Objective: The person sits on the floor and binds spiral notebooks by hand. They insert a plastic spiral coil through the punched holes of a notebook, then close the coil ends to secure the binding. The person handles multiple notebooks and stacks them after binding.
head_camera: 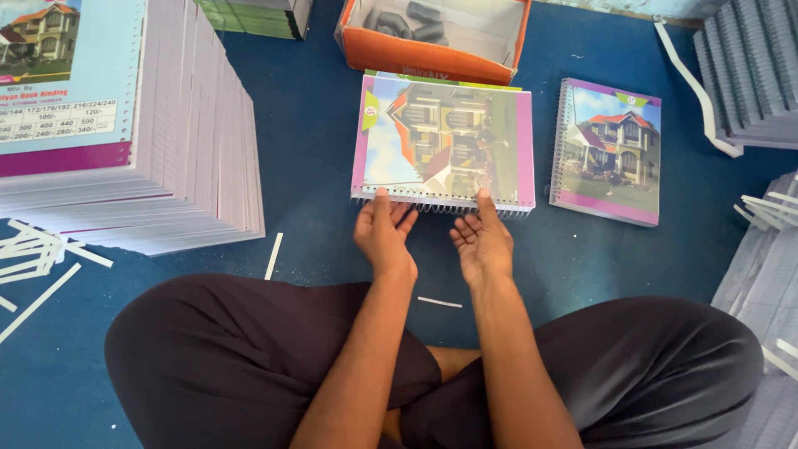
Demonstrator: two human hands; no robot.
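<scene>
A notebook (441,141) with a house picture and pink border lies on the blue floor in front of me, its wire spiral along the near edge. My left hand (384,235) and my right hand (482,241) are palm-up side by side, thumbs resting on the cover just above the spiral, fingers under the near edge. A second notebook (608,151) with the same kind of cover lies flat to the right, spiral on its left side, untouched.
A tall leaning stack of notebooks (125,141) stands at left. An orange cardboard box (432,37) holding dark rolls sits beyond. More grey stacks (752,71) are at right. White paper strips (37,258) litter the blue floor (307,108). My crossed legs fill the foreground.
</scene>
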